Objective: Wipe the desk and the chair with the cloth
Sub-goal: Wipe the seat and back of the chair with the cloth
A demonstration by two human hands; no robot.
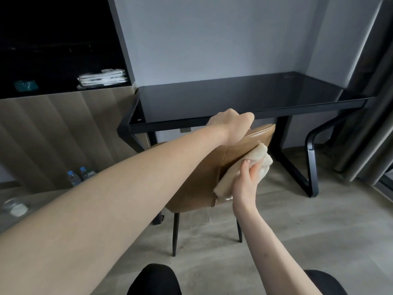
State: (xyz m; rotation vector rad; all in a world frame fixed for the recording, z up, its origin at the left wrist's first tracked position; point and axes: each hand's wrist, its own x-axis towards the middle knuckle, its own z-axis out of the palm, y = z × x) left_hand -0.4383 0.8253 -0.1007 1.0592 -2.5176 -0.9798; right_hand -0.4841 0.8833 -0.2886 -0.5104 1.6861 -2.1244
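Observation:
A tan leather chair [197, 188] on thin black legs stands in front of the black glass-topped desk [234, 96], with its backrest facing me. My left hand [231, 126] is closed over the top edge of the backrest. My right hand [246, 182] presses a cream cloth [231, 173] flat against the back of the backrest, on its right side. The chair seat is hidden behind the backrest and my left arm.
A dark shelf unit at the left holds folded white packets [102, 78] and a teal item [26, 85]. Two water bottles [79, 176] stand on the floor by the wood panel. Grey curtains [370, 103] hang at the right. My dark-clothed knees show at the bottom.

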